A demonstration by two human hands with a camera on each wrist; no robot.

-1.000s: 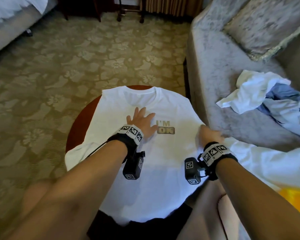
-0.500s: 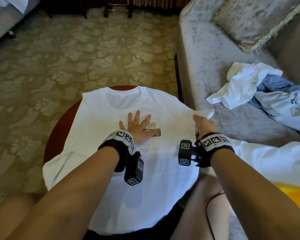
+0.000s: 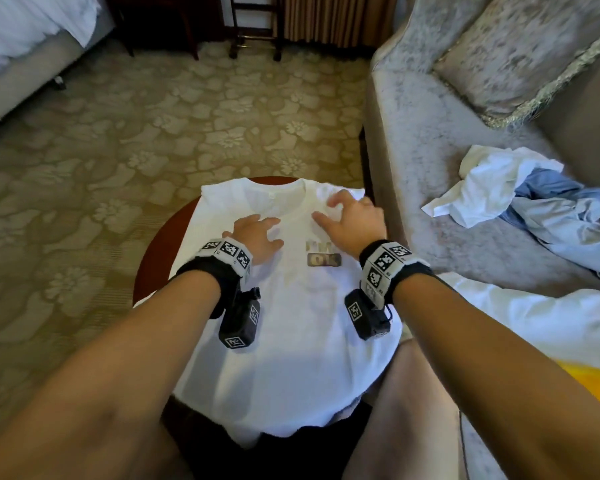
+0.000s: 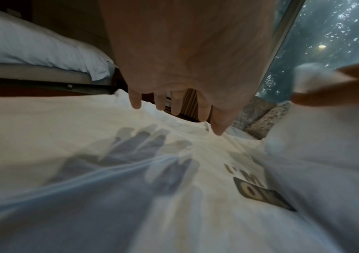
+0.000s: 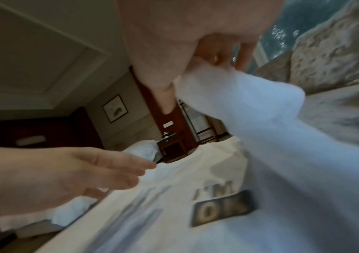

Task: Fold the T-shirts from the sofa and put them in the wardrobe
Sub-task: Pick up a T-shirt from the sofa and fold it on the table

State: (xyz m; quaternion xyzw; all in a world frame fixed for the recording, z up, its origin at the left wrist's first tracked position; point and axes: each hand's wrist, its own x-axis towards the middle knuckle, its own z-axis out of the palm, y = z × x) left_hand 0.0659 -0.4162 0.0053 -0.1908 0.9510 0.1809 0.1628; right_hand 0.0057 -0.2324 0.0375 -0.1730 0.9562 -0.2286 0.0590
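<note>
A white T-shirt [image 3: 291,341] with an "I'M OK" print [image 3: 324,255] lies face up on a round wooden table [image 3: 153,258]. My right hand [image 3: 350,220] pinches the shirt's right sleeve [image 5: 250,102] between thumb and fingers and holds it folded inward over the chest, near the collar. My left hand [image 3: 257,233] hangs just over the chest left of the print, fingers [image 4: 174,106] straight and spread. It holds nothing, and its shadow falls on the cloth. More crumpled T-shirts, white [image 3: 489,188] and blue [image 3: 561,216], lie on the grey sofa [image 3: 430,161].
The sofa stands right against the table and carries a cushion [image 3: 520,53]. White cloth [image 3: 551,323] and something yellow [image 3: 596,386] lie at my right. A bed [image 3: 21,36] is far left, dark furniture legs at the back, patterned carpet between. My knees are under the table's near edge.
My right hand lifted the right sleeve from the table's right edge and carried it inward over the chest. My left hand came off the print and moved left.
</note>
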